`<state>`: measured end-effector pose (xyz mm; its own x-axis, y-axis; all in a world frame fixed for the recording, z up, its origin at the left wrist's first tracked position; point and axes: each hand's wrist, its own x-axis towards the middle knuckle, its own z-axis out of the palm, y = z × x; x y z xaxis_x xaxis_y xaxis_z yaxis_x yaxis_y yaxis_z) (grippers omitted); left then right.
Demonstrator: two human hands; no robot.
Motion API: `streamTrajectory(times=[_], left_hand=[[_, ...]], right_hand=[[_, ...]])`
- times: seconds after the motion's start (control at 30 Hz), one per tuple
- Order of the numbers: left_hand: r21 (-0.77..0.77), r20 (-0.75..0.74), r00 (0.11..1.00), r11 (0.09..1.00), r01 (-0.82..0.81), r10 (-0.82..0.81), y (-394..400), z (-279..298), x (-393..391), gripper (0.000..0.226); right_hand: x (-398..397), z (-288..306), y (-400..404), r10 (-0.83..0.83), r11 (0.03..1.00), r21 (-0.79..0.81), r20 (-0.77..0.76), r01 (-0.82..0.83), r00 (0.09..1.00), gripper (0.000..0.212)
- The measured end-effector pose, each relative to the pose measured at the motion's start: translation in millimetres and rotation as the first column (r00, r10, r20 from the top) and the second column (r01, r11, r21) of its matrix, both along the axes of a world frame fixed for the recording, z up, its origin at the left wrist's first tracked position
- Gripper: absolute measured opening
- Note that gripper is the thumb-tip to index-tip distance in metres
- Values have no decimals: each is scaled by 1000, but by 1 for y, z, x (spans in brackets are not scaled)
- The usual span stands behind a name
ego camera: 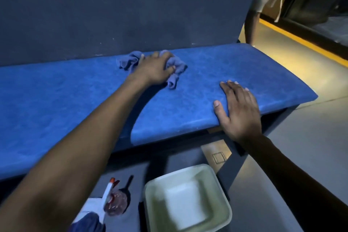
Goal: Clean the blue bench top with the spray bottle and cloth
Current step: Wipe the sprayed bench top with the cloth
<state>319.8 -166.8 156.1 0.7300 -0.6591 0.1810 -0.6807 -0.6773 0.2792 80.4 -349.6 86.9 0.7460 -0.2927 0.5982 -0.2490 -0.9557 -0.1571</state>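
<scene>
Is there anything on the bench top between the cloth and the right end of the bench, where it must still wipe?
Only the right hand, resting flat on the blue bench top near its front edge. The left hand grips the cloth near the back wall; along that back strip nothing visible blocks it.

Under the left hand's fingers (165,56), a soft crumpled cloth (176,68); the bench top (75,90) looks matt, mottled, suede-like.

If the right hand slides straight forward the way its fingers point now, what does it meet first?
Probably the cloth under the left hand: the right hand lies flat on the bench top, fingers aimed up-left. Only bare cushion lies between.
</scene>
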Motion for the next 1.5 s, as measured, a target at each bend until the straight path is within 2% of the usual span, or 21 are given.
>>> streamTrajectory(times=[0.07,0.13,0.23,0.4,0.5,0.6,0.67,0.77,0.9,0.97,1.03,1.13,1.17,1.27,1.37,1.5], left_hand=[[-23,-61,991,992,-121,120,-25,4,9,48],[-53,-93,991,994,-97,92,-48,7,-6,46],[-114,-92,985,984,134,-145,-51,2,-53,46],[-178,-57,893,885,431,-446,32,-6,-110,40],[-140,-25,928,920,366,-372,51,-1,-67,36],[-81,-60,994,993,90,-95,25,1,-20,45],[-84,-119,993,996,1,-11,0,5,-17,50],[-113,-132,982,986,122,-137,-24,7,-45,59],[-190,-89,884,879,438,-460,16,-4,-97,38],[-139,-38,830,825,547,-556,42,1,-88,39],[-25,-6,859,859,511,-511,47,6,-55,46],[92,42,975,973,213,-218,33,15,-6,61],[95,7,988,984,153,-154,24,16,0,63],[39,-98,990,994,103,-99,-11,15,-6,69],[-34,-70,980,982,186,-188,-18,9,-43,69],[-135,27,891,881,453,-454,33,-5,-82,44]], right_hand=[[0,0,0,4,1000,-4,-4,-4,1000,65],[0,1,0,0,1000,-9,-14,0,1000,65],[1,1,-1,-9,1000,-11,-17,8,1000,65],[-1,2,0,-6,1000,-21,-29,6,1000,66],[-2,2,1,-21,1000,-6,-45,21,999,67],[-3,3,3,-20,1000,-2,-53,20,998,68],[-2,4,4,-15,1000,-4,-47,15,999,68],[-2,4,4,-16,1000,-1,-44,16,999,68],[-2,3,2,-15,1000,-2,-55,15,998,68],[-1,2,1,-19,1000,-7,-62,18,998,67],[-1,3,1,-20,1000,-1,-65,20,998,67],[-3,3,3,-20,1000,4,-73,20,997,66],[-3,4,2,-19,1000,3,-73,19,997,67],[-2,6,3,-17,1000,6,-74,17,997,66],[-2,6,4,-19,1000,8,-88,20,996,66],[-3,7,3,-26,1000,4,-96,26,995,66]])
